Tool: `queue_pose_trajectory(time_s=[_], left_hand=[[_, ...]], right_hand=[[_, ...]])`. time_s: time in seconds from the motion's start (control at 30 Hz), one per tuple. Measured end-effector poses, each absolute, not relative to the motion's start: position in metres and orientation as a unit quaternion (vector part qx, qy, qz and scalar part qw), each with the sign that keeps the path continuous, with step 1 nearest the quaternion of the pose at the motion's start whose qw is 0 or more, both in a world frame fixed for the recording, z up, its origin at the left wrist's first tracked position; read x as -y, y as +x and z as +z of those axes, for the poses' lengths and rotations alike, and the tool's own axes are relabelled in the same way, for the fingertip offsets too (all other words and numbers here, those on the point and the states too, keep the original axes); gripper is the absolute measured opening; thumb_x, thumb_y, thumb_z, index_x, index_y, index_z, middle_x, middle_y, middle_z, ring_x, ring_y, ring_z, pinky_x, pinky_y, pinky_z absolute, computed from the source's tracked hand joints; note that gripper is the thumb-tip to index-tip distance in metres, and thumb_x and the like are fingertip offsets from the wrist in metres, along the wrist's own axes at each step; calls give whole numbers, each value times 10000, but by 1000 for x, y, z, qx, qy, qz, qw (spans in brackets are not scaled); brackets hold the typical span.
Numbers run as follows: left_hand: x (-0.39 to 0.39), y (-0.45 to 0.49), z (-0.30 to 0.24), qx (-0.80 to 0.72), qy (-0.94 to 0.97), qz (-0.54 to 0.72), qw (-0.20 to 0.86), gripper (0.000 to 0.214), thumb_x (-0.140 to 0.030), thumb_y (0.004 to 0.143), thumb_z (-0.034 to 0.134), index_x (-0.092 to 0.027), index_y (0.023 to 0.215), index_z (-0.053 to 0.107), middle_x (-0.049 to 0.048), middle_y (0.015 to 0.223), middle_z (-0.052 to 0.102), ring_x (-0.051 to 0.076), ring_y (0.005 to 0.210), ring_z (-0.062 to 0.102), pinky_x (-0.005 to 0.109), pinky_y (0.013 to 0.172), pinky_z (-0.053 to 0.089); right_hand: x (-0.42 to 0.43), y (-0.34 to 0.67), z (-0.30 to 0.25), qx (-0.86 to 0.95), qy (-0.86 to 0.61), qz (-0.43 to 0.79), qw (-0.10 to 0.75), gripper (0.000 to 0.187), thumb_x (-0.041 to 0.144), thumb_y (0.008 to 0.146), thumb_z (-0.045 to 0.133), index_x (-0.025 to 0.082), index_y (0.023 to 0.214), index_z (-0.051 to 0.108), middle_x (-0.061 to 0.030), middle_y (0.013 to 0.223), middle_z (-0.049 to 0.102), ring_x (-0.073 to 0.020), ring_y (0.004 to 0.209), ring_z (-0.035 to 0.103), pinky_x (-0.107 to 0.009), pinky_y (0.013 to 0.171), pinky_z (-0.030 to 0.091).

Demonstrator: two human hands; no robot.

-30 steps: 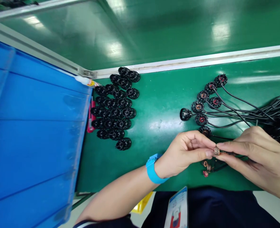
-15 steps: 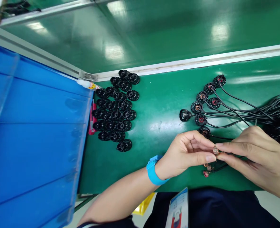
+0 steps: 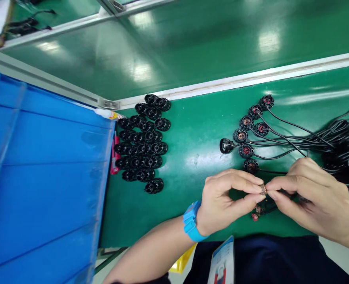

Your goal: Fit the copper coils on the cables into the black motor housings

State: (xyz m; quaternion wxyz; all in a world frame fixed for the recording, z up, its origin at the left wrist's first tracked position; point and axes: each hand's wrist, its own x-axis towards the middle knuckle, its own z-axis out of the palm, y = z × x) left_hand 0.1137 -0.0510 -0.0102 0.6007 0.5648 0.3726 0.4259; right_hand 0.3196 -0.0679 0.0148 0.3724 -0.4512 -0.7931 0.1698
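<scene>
Your left grip (image 3: 214,202) is clamped on the small copper-coloured part (image 3: 263,190), thumb below and fingers above; your right grip (image 3: 319,201) pinches its right end, though the exact contact is hidden; the part is held up between both sets of fingertips, above the counter (image 3: 186,189). Half a second ago its ribbed side showed more plainly; now your left fingertips reach further over it and cover more; that suggests a firmer left hold, with work on this piece unfinished. A reddish part (image 3: 254,217) lies just below your fingers; the wired black housings (image 3: 246,150) and the cable bundle (image 3: 346,152) beyond keep their arrangement, so only the held piece seems to be getting attention.
</scene>
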Motion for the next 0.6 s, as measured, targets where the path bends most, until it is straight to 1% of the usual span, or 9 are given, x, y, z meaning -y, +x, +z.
queue_pose_trajectory(time_s=[0.1,0.13,0.2,0.27,0.33,0.37,0.4,0.53,0.6], left_hand=[[51,112,-8,-364,618,431,547,145,-177,823,868,-254,917,791,32,931,836,178,836,788,297,785,643],[50,109,-9,-365,629,434,531,167,-189,826,868,-257,958,790,36,960,834,181,853,786,304,800,642],[45,101,-11,-385,646,446,485,220,-221,840,860,-265,1040,781,43,1019,822,196,902,775,334,848,639],[37,90,-14,-423,657,469,411,269,-215,850,844,-280,1099,769,37,1065,800,209,959,753,367,901,626],[26,79,-14,-455,662,501,323,324,-162,838,831,-301,1123,761,14,1102,766,212,1006,724,385,937,603],[21,75,-13,-471,654,516,289,327,-155,842,818,-315,1121,759,3,1117,746,213,1024,710,394,945,593],[17,72,-11,-485,646,528,261,305,-174,856,800,-331,1114,759,-6,1111,732,220,1026,700,414,951,586],[7,66,-6,-555,610,509,245,248,-319,908,730,-412,1139,734,-32,1154,694,280,1096,671,538,1057,525],[7,64,-10,-558,604,508,257,286,-312,874,762,-426,1135,738,-44,1169,685,280,1107,664,536,1089,504]], right_hand=[[67,322,15,797,-445,178,369,73,137,949,672,197,908,674,43,618,520,-107,590,501,-294,607,435],[68,325,15,790,-447,201,369,68,135,946,670,200,925,677,44,620,508,-105,584,490,-286,599,433],[69,333,14,745,-467,278,387,92,130,943,666,215,973,684,30,669,543,-109,594,484,-277,577,420],[67,345,12,650,-480,381,449,123,131,946,659,227,1014,692,3,759,598,-114,611,477,-279,557,396],[61,356,11,556,-466,449,521,82,182,957,651,232,1010,688,-3,771,579,-121,614,454,-283,542,369],[55,361,10,526,-456,464,549,33,231,966,643,233,977,674,5,735,537,-125,606,433,-284,537,360],[49,366,11,511,-446,467,567,70,288,971,632,235,927,646,17,693,479,-129,594,409,-284,530,352],[26,379,13,519,-436,449,581,362,468,964,554,247,733,385,67,588,214,-128,509,264,-272,471,301],[21,381,14,525,-432,448,581,417,501,967,520,248,723,296,78,579,141,-125,489,205,-266,451,273]])
